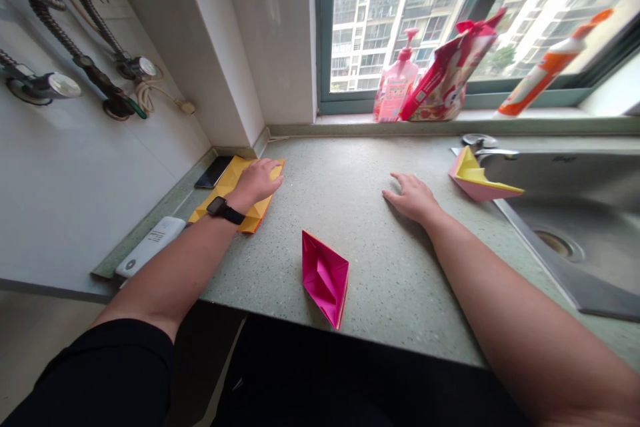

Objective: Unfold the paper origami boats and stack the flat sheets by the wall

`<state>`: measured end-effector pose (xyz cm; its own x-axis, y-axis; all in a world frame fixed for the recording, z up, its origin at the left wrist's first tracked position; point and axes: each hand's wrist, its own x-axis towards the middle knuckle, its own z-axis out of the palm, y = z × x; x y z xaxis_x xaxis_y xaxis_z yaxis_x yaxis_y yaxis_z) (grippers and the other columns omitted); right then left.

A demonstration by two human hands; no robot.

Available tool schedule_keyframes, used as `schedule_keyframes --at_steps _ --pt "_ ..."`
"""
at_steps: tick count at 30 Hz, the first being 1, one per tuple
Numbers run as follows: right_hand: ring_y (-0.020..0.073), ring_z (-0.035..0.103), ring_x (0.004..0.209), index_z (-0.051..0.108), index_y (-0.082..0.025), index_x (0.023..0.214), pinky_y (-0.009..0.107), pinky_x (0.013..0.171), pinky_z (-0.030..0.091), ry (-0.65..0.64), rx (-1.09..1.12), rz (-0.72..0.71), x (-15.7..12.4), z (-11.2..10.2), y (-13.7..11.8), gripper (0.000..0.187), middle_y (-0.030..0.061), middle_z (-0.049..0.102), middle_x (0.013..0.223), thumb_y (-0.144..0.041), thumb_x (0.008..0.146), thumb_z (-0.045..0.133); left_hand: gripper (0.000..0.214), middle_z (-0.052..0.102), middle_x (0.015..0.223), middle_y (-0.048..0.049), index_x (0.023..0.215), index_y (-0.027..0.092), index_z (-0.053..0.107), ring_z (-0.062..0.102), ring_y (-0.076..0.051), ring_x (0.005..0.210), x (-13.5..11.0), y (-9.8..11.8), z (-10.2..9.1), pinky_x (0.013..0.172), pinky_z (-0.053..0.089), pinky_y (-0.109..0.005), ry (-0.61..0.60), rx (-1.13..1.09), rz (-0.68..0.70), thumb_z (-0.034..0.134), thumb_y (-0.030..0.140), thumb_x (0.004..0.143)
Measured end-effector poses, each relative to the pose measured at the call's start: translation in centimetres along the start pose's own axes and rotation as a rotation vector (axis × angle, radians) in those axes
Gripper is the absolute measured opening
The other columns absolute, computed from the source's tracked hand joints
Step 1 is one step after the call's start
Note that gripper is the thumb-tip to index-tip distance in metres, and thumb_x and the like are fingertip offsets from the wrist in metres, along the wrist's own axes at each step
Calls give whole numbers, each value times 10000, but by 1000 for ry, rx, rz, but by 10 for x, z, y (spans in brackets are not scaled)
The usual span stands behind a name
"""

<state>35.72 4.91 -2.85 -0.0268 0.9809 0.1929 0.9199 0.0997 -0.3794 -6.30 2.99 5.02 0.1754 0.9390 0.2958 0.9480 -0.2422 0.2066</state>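
My left hand point(257, 181) rests on a sheet of creased yellow-orange paper point(257, 215) at the left of the counter, fingers apart and stretched toward its far edge. My right hand point(411, 196) hovers over or lies on the bare counter with its fingers spread; nothing is in it. Between my arms, close to the front edge, stands a magenta folded paper boat point(327, 277). Farther right, a yellow and pink paper boat point(481, 180) sits at the sink's corner, partly over the rim.
A dark phone point(213, 172) and a white device point(151, 245) lie along the left wall. The steel sink point(600, 193) with its faucet point(500, 153) is at right. On the sill stand a pink pump bottle point(397, 88), a red pouch point(447, 77) and an orange-white bottle point(540, 73).
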Motion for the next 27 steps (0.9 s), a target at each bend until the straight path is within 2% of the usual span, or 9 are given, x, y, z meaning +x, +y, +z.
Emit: schedule_keyframes --at_steps 2,5,8,10,13,15,17,21,27 --pt "390 564 1499 593 -109 1555 532 1292 408 2 34 -4 -1 -3 -2 670 239 620 1575 -418 961 622 364 768 1351 -114 1297 199 762 706 -284 1230 -2 18 -4 1115 538 -420 67 -151 30 613 341 997" --pt "378 604 1459 626 -98 1508 516 1265 442 38 124 -39 -5 -9 -10 624 246 653 1531 -384 954 628 273 825 1090 -71 1115 202 793 738 -207 911 -14 49 -6 845 564 -329 81 -388 61 615 386 1020" --pt "350 679 1347 732 -187 1329 521 1193 499 93 238 -132 -15 -20 -27 429 190 742 1395 -389 970 612 398 719 722 -12 847 199 759 620 -158 657 -31 70 -4 664 453 -300 53 -492 144 562 468 1064" --pt "331 728 1216 772 -234 1136 517 1103 546 76 317 -228 -28 -29 -46 300 145 795 1239 -433 988 602 475 613 608 10 743 199 709 556 -147 603 -41 76 -4 625 392 -302 7 -526 223 539 494 1074" --pt "268 748 950 737 -244 938 435 905 583 -118 424 -364 -56 -43 -84 316 85 795 972 -519 1011 599 526 523 570 20 644 205 589 480 -139 577 -50 76 -4 604 330 -311 -28 -530 294 513 489 1079" --pt "239 727 899 697 -244 869 385 837 563 -290 436 -455 -76 -50 -110 325 60 772 914 -540 995 655 533 471 559 27 615 215 494 430 -136 563 -50 74 -4 596 295 -320 -28 -518 310 501 476 1079" --pt "224 701 875 673 -249 860 360 789 530 -395 357 -521 -93 -54 -132 292 46 763 930 -516 956 739 530 425 550 32 611 223 435 396 -139 558 -49 74 -2 592 273 -326 -27 -516 319 499 470 1075" --pt "195 660 791 658 -247 821 336 718 466 -464 240 -552 -106 -55 -150 223 16 749 871 -383 930 798 539 417 554 28 605 227 427 378 -145 562 -49 76 3 586 267 -329 -54 -534 336 486 481 1077" --pt "164 678 732 726 -240 787 305 700 463 -448 256 -549 -97 -48 -140 140 -3 764 796 -239 917 777 405 529 647 19 753 221 563 483 -157 627 -52 79 5 629 345 -310 -24 -596 306 488 440 1086"
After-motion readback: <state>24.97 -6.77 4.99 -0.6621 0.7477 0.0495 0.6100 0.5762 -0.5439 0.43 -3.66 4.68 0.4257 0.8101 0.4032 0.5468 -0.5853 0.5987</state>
